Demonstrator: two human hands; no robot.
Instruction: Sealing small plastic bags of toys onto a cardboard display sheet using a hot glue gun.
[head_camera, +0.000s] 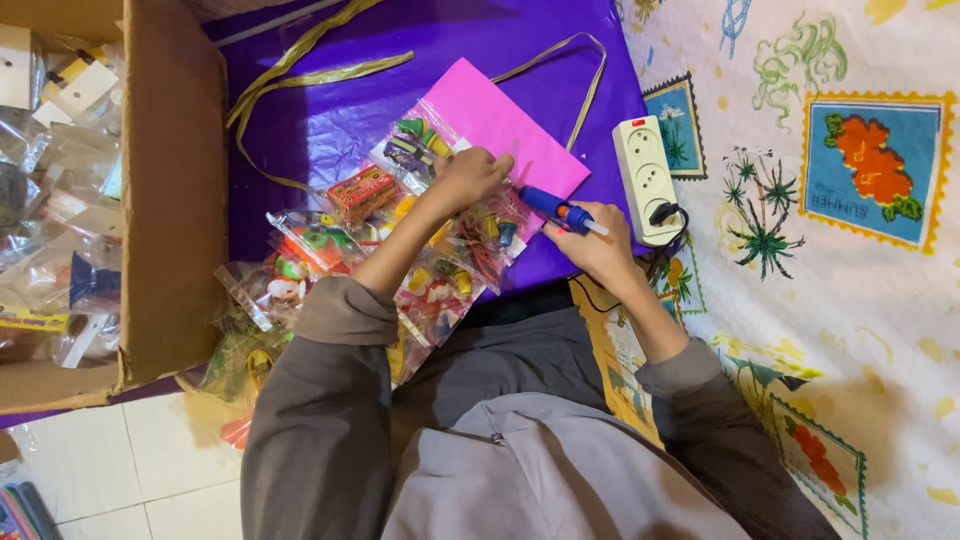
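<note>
My right hand (600, 252) grips a blue glue gun (556, 208) whose nozzle points left toward a pink paper bag (500, 118). My left hand (468, 178) pinches the edge of a clear plastic packet of small colourful toys (425, 150) lying on that pink bag. More clear toy packets (330, 250) overlap in a row from there down to the left, one with an orange box (362, 192) inside. All of this rests on a purple sheet (330, 110).
A white power strip (646, 175) with a black plug in it lies just right of the glue gun. An open cardboard box (172, 190) full of plastic packets stands at the left. Gold ribbons (300, 70) trail over the purple sheet. A patterned cloth (830, 250) covers the right side.
</note>
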